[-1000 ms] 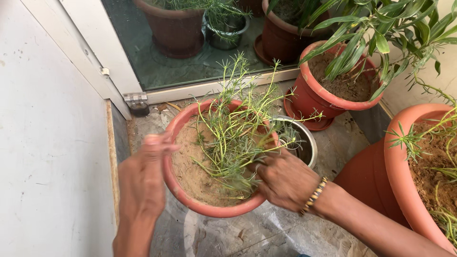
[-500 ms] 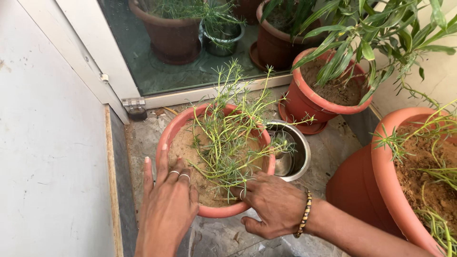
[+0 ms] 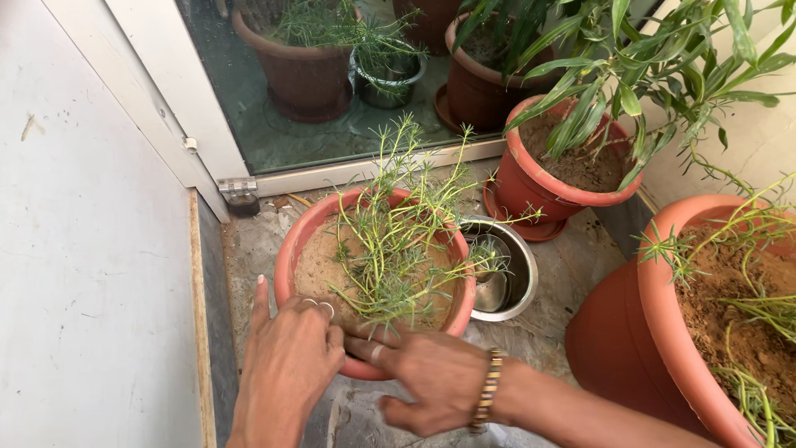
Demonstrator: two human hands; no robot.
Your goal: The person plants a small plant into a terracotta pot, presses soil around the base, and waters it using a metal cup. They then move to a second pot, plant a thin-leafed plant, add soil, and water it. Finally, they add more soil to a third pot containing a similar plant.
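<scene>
We are cupping both hands, left hand (image 3: pixel 286 365) and right hand (image 3: pixel 423 377), fingers pressed together and flat against the near rim of the round terracotta-coloured plastic pot (image 3: pixel 294 241) of needle-leaved green plant (image 3: pixel 398 249), seemingly steadying it on the stone floor (image 3: pixel 572 274) beside the steel bowl (image 3: pixel 514 290).

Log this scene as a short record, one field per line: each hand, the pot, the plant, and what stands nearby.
left hand: flat on the near rim of the pot, rings on two fingers
right hand: at the near rim, fingertips meeting the left hand, beaded bracelet on the wrist
pot: terracotta, filled with sandy soil
plant: thin green stems, needle leaves
steel bowl: right of the pot, touching it
floor: stone
</scene>
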